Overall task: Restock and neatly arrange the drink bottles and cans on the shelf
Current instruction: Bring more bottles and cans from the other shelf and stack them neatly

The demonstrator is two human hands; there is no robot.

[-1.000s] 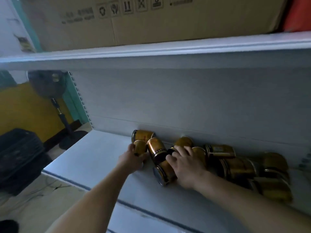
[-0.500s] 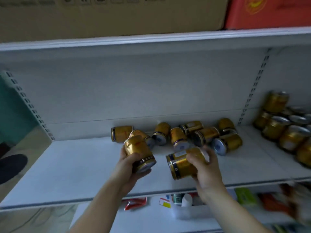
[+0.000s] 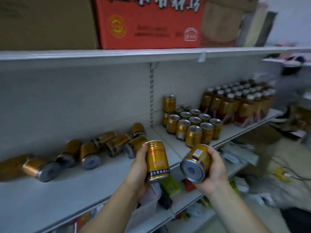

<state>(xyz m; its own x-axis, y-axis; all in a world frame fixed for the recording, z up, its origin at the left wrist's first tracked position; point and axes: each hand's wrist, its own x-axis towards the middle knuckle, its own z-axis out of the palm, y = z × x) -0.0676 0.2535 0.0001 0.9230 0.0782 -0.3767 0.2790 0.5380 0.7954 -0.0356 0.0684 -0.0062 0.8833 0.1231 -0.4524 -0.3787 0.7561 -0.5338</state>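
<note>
Your left hand (image 3: 136, 170) grips an upright gold can (image 3: 157, 161) and your right hand (image 3: 214, 170) a tilted one (image 3: 196, 163), both off the shelf (image 3: 50, 195); they look rigid, smooth and probably full, so wrap each mid-body toward the standing cans (image 3: 191, 125) at one o'clock.

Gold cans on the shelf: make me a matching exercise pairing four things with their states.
Things:
1. can in left hand
2. can in right hand
3. loose cans on the left
4. grouped cans past the upright

States:
A. lying on their sides
B. held upright
C. standing in rows
D. tilted, base toward camera

Pairs: 1-B, 2-D, 3-A, 4-C
</note>
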